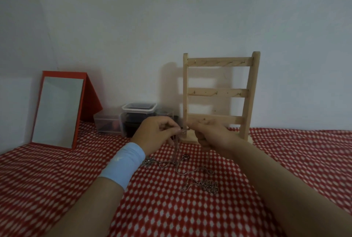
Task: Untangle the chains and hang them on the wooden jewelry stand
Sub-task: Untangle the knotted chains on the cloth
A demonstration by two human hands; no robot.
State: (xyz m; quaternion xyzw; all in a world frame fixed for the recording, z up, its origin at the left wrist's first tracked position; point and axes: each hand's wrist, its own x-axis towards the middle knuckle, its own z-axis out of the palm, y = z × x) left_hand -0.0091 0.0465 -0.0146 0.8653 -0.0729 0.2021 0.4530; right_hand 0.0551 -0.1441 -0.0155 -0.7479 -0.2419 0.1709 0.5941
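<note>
A wooden jewelry stand (219,93) with three hooked rails stands upright against the wall; nothing hangs on its hooks. My left hand (154,134) and my right hand (211,134) meet just in front of the stand's base, each pinching the top of a thin silver chain (176,148) that hangs down between them. Its lower part trails onto the cloth among other tangled silver chains (182,166). A separate bunched chain (207,186) lies nearer me on the right. A light blue band wraps my left wrist.
Red cloth with white dots (190,214) covers the surface. A red-framed standing mirror (57,111) leans at the left. Clear plastic boxes (139,116) with dark contents sit by the wall, just left of the stand.
</note>
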